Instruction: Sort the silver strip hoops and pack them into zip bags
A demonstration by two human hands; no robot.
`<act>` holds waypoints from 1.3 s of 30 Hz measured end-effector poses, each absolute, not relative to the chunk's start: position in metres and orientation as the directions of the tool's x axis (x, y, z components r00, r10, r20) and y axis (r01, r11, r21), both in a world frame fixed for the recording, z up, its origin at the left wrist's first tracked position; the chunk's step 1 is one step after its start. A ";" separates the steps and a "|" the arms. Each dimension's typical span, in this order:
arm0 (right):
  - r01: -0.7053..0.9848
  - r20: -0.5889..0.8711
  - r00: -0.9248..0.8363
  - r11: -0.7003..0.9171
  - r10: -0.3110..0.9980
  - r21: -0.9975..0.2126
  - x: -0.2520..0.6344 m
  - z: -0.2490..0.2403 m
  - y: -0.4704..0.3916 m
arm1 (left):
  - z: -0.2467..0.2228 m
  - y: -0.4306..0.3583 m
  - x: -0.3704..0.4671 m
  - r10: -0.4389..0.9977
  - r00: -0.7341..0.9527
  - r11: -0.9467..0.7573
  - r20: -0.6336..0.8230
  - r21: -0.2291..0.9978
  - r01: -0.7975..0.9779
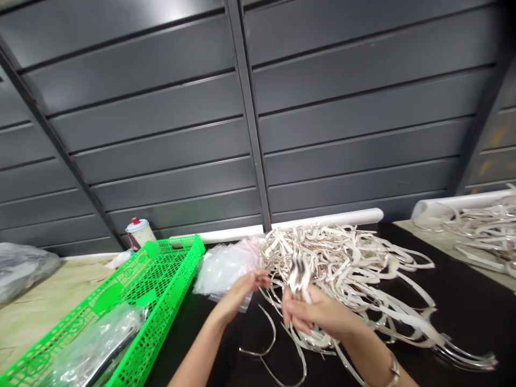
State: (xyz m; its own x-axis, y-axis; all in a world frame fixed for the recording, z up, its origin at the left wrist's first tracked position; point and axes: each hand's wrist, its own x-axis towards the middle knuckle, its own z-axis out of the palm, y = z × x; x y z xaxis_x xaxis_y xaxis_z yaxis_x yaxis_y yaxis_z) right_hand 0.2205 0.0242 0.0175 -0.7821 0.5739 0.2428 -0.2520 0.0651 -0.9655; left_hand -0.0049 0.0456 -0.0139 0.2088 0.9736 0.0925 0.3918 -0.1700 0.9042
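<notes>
My right hand (308,312) is closed around a small bunch of white and silver strips (299,274), whose upper ends are blurred. A tangled heap of the same long, curving strips (342,258) lies on the black tabletop behind and to the right of that hand. My left hand (252,282) is held to the left of the bunch, apart from it, with its fingers loosely bent and nothing seen in them. Just beyond it lies a pile of clear plastic bags (226,266). A few loose strips (270,333) curl on the table between my forearms.
On the left stands a green plastic basket (173,306) with filled clear packages (97,344) in it. A white bottle with a red top (139,231) is behind the basket. White rolls (330,216) run along the grey panel wall (173,134). More strips (484,231) lie far right.
</notes>
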 end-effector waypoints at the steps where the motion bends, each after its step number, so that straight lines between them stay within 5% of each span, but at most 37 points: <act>1: -0.284 0.260 -0.735 0.064 0.626 -0.957 0.226 0.023 0.022 | -0.022 0.061 -0.018 0.987 -0.040 -0.105 0.157 0.809 0.578; 8: -0.472 0.360 -0.510 0.096 0.781 -0.876 0.247 0.045 0.014 | -0.075 0.119 -0.088 0.882 -0.407 0.195 0.236 0.604 0.773; 15: -0.495 0.401 -0.531 0.111 0.746 -0.862 0.247 0.050 0.017 | -0.100 0.130 -0.108 0.925 -0.292 0.164 0.244 0.436 0.885; 21: -0.504 0.396 -0.527 0.099 0.752 -0.858 0.244 0.054 0.017 | -0.101 0.132 -0.123 0.903 -0.358 0.250 0.237 0.386 0.888; 30: -0.512 0.398 -0.511 0.102 0.762 -0.853 0.242 0.058 0.015 | -0.096 0.121 -0.112 0.880 -0.359 0.223 0.310 0.398 0.890; 39: -0.483 0.253 -0.419 0.022 0.872 -0.876 0.236 0.051 0.011 | -0.090 0.110 -0.120 0.825 -0.532 0.297 0.191 0.656 0.694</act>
